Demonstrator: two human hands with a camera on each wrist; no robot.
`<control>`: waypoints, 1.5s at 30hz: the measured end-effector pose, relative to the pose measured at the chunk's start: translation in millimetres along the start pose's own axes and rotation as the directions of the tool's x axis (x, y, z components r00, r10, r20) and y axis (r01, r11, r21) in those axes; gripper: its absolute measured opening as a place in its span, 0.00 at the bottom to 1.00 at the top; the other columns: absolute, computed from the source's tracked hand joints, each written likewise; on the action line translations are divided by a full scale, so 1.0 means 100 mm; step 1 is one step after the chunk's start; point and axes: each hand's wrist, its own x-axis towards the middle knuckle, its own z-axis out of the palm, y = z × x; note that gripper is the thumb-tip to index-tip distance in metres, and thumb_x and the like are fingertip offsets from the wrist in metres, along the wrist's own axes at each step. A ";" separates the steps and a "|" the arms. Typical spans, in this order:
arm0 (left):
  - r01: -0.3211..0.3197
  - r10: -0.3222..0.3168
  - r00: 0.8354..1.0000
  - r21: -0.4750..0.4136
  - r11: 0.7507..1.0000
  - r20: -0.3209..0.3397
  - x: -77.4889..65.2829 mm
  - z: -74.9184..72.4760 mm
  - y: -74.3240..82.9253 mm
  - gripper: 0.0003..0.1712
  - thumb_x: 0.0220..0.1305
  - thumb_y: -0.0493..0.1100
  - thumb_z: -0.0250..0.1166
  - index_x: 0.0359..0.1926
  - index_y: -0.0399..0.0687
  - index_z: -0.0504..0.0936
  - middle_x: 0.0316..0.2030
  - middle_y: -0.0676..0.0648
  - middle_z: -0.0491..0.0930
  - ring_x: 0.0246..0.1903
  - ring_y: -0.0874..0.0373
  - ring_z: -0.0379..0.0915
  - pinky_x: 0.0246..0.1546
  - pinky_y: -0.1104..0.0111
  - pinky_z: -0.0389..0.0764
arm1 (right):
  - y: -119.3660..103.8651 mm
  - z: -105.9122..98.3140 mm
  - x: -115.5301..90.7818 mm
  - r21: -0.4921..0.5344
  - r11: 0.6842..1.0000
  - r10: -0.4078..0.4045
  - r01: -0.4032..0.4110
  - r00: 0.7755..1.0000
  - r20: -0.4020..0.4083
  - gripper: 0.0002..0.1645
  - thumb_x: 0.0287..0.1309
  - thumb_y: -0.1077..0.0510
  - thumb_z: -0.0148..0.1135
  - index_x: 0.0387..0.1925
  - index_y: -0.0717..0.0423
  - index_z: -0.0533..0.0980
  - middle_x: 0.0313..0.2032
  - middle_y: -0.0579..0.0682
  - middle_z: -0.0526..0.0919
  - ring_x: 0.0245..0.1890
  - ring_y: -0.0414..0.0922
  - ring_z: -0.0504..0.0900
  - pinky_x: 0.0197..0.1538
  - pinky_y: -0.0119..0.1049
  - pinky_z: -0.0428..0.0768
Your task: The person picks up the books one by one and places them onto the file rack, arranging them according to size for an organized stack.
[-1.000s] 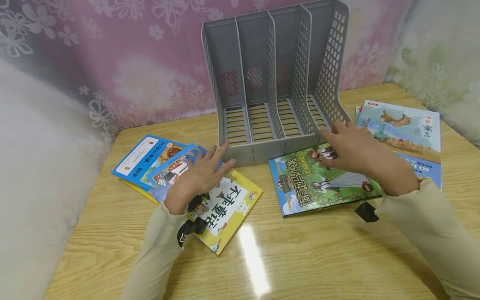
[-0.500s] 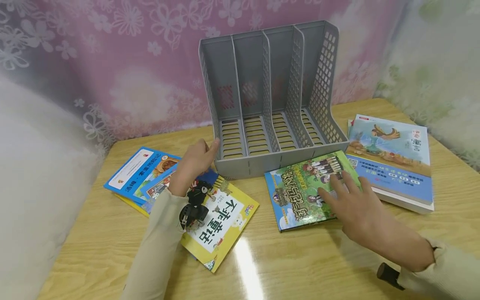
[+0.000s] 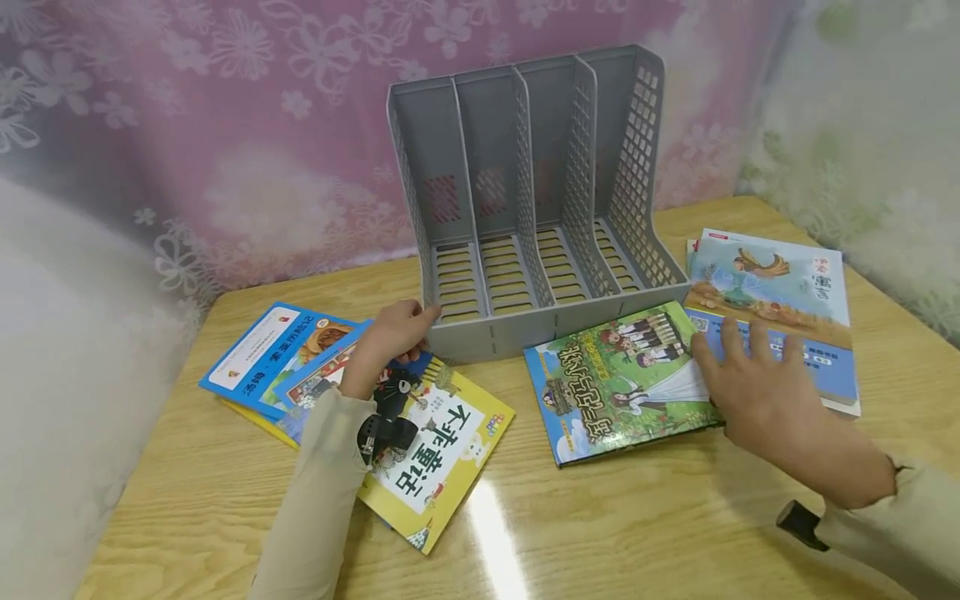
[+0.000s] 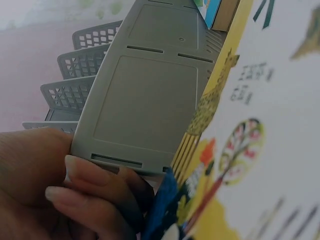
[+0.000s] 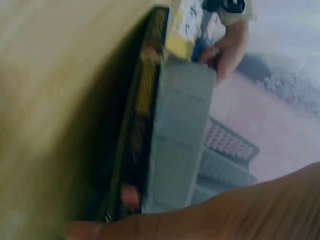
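A grey magazine rack (image 3: 510,333) with tall lattice dividers stands at the back of the table. My left hand (image 3: 390,342) grips its front left corner, thumb on the rim and fingers curled below, as the left wrist view also shows. Under that wrist lies a yellow picture book (image 3: 465,467), partly covering other books. My right hand (image 3: 780,408), fingers spread, hovers at the right end of a green comic-style book (image 3: 637,392). The right wrist view shows the thumb close to that book's dark edge (image 5: 132,135), somewhat blurred.
Blue-covered books (image 3: 262,350) lie fanned out at the left. At the right, partly behind my right hand, is a small stack topped by a blue and tan book (image 3: 780,292). A flowered curtain (image 3: 300,150) hangs behind the table (image 3: 180,517).
My left hand has moved onto the rack's corner and taken hold of it. My right hand has drawn back from the rack's front, across the green book to its right end.
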 end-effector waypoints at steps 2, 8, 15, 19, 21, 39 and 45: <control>0.002 -0.002 1.000 0.010 1.000 0.000 0.01 0.01 0.02 0.21 0.74 0.54 0.45 0.37 0.41 0.72 0.24 0.44 0.76 0.16 0.57 0.69 0.19 0.68 0.72 | -0.09 0.07 0.01 -0.007 0.998 -0.059 0.059 0.995 -0.075 0.52 0.32 0.65 0.79 0.63 0.65 0.65 0.59 0.79 0.62 0.58 0.77 0.62 0.50 0.72 0.66; 0.018 -0.017 1.000 0.020 1.000 -0.016 0.03 0.01 0.05 0.20 0.74 0.52 0.42 0.36 0.42 0.71 0.22 0.45 0.74 0.17 0.55 0.67 0.22 0.65 0.72 | -0.52 0.26 0.09 -0.133 0.988 -0.124 0.080 0.922 -0.368 0.47 0.29 0.67 0.80 0.58 0.62 0.72 0.50 0.80 0.73 0.48 0.75 0.74 0.44 0.66 0.75; 0.052 -0.049 0.998 0.053 0.997 -0.041 0.02 -0.02 0.08 0.22 0.74 0.52 0.38 0.36 0.42 0.71 0.22 0.45 0.74 0.17 0.56 0.66 0.22 0.65 0.71 | -0.64 0.25 0.18 -0.206 0.977 -0.135 0.056 0.911 -0.389 0.38 0.44 0.66 0.73 0.60 0.58 0.71 0.46 0.81 0.75 0.43 0.76 0.77 0.41 0.66 0.77; 0.051 -0.048 0.997 0.043 0.998 -0.063 0.02 -0.01 0.08 0.20 0.74 0.50 0.38 0.37 0.42 0.71 0.23 0.44 0.75 0.16 0.56 0.64 0.20 0.65 0.70 | -0.61 0.21 0.19 -0.174 0.977 -0.185 0.125 0.902 -0.391 0.50 0.38 0.71 0.74 0.64 0.47 0.63 0.45 0.80 0.75 0.41 0.77 0.77 0.38 0.65 0.77; 0.045 -0.042 0.997 0.041 0.998 -0.069 0.03 0.01 0.07 0.20 0.74 0.50 0.39 0.37 0.42 0.71 0.23 0.44 0.75 0.16 0.56 0.64 0.19 0.66 0.69 | -0.60 0.18 0.18 -0.125 0.981 -0.182 0.146 0.916 -0.357 0.58 0.33 0.74 0.76 0.65 0.41 0.58 0.46 0.80 0.75 0.41 0.78 0.76 0.39 0.66 0.77; 0.033 -0.027 0.995 0.058 0.998 -0.099 0.03 0.13 0.04 0.21 0.76 0.49 0.38 0.35 0.41 0.71 0.26 0.43 0.74 0.21 0.53 0.67 0.22 0.65 0.67 | -0.12 -0.43 0.04 0.664 0.696 -0.023 0.275 0.932 -0.362 0.47 0.54 0.72 0.61 0.73 0.51 0.56 0.30 0.55 0.82 0.18 0.30 0.66 0.18 0.30 0.65; 0.024 -0.016 0.995 0.078 0.997 -0.103 0.03 0.14 0.04 0.21 0.76 0.50 0.38 0.36 0.41 0.72 0.28 0.43 0.75 0.24 0.52 0.70 0.24 0.64 0.69 | 0.09 -0.46 0.17 0.749 0.602 0.149 0.276 0.883 -0.445 0.37 0.54 0.72 0.63 0.66 0.57 0.66 0.52 0.68 0.79 0.40 0.26 0.78 0.34 0.20 0.74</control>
